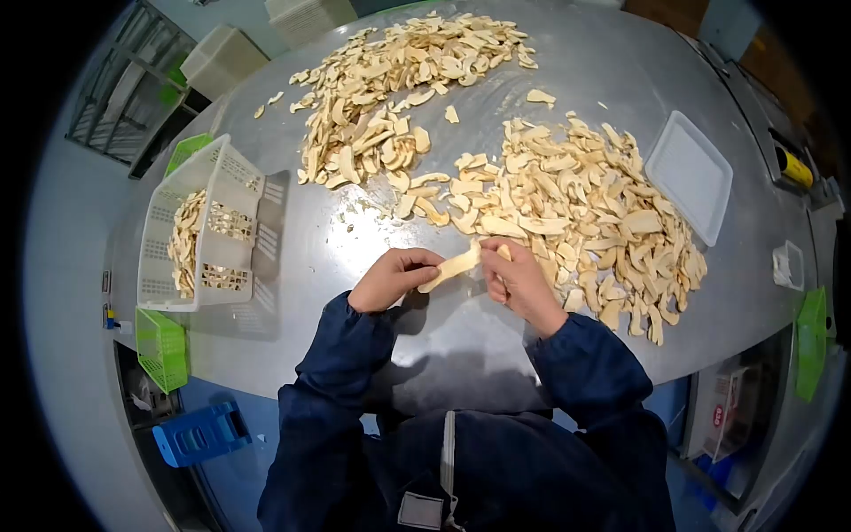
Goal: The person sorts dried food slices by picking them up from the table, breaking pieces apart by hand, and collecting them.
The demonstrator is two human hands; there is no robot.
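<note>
Between my two hands a pale, long mushroom slice (454, 266) is held above the metal table. My left hand (394, 277) pinches its lower left end between thumb and finger. At the other end, my right hand (525, 284) grips the slice near its upper tip, with fingers curled. A second pale piece seems to show at the right fingers, too small to make out. Just beyond the right hand spreads a heap of mushroom slices (576, 195). Farther off lies another heap of slices (381, 97).
A white perforated basket (177, 284) with slices in it stands at the left, with green baskets (162, 350) beside it. On the right lie a white tray (690, 177) and a small clear container (787, 266). A blue stool (202, 434) is below the table's left edge.
</note>
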